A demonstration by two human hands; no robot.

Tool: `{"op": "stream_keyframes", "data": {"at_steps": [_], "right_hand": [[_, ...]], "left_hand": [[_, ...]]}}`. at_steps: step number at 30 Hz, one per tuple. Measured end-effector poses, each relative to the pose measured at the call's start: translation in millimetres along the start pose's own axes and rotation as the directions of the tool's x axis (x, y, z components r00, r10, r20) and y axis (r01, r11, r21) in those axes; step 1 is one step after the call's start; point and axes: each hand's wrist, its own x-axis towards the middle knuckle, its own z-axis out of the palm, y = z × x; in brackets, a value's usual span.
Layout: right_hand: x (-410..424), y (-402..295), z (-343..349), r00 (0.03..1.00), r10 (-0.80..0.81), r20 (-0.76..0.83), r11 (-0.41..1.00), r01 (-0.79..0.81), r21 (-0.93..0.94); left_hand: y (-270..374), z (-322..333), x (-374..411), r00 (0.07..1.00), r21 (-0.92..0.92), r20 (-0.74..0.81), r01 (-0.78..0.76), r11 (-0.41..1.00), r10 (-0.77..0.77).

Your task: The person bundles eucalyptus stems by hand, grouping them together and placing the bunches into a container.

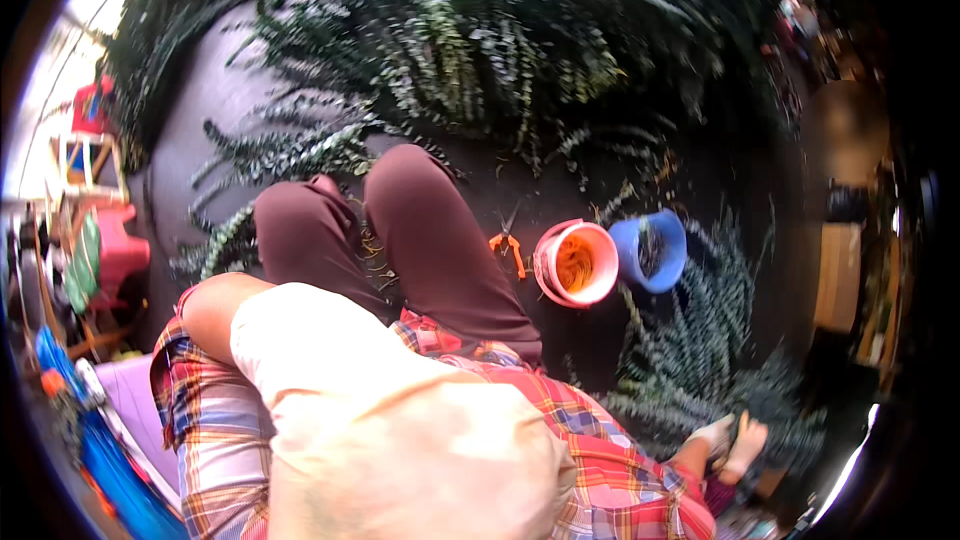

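My left arm is bent, its elbow at the left; a large cream glove or cover on my left hand fills the lower middle, close to the camera. Its fingers cannot be made out. At the lower right my right hand, in a pale glove, is by a spread of leafy green stems; its grip is unclear. Another pale hand beside it seems to belong to another person. Orange-handled snips lie with blades apart beside my knee. A pink bucket holds orange bands, apparently rubber.
A blue bucket with plant bits inside stands against the pink one. Heaped leafy branches cover the far side of the dark surface. Red plastic chairs stand at left. A cardboard box is at right.
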Motion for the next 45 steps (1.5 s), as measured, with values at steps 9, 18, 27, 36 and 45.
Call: {"op": "stream_keyframes", "data": {"at_steps": [9,18,27,36,45], "right_hand": [[-79.0,-343.7,-69.2,0.721,-0.686,-0.102,0.429,0.513,0.743],[-315.7,-815.5,-290.9,-0.45,-0.659,-0.602,-0.706,0.647,0.289],[-385.2,-956.8,-240.6,-0.511,-0.799,-0.317,-0.511,0.855,-0.09],[-418.4,-879.0,-250.9,-0.572,-0.79,-0.22,-0.598,0.643,0.479],[-423.1,-920.4,-265.4,-0.381,-0.774,-0.506,-0.546,0.805,0.23]], "left_hand": [[10.5,-60.1,-113.3,0.872,-0.168,-0.477,-0.21,0.963,0.107],[14.2,-153.5,-247.6,0.488,0.002,-0.867,-0.197,0.98,0.1],[-64.9,-186.9,-461.7,-0.103,-0.47,-0.88,0.066,0.88,-0.463],[-137.5,-176.5,-554.2,-0.808,-0.724,-0.373,-0.053,0.688,-0.456],[-158.3,-154.2,-594.1,-0.893,-0.631,-0.326,-0.038,0.775,-0.309]]}}
